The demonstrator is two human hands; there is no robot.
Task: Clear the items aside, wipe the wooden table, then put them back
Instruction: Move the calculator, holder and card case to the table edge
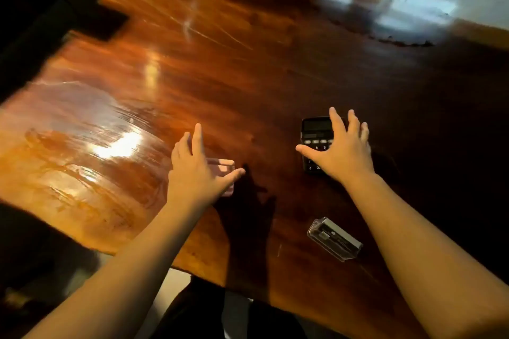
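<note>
A glossy wooden table [220, 69] fills the view. My left hand [197, 170] hovers with fingers spread over a small clear pinkish box [225, 166], which it mostly hides. Over a black calculator [315, 132], my right hand [341, 151] is spread wide, covering the right side of its keypad. I cannot tell whether either hand touches its object. A clear plastic case [334, 238] holding a dark card lies tilted on the table nearer to me, between my forearms.
The table's near edge [192, 270] runs diagonally below my arms, with my legs and pale floor beneath. A dark notch [102, 22] cuts into the far left edge. A bright glare [385, 0] falls on the far right corner.
</note>
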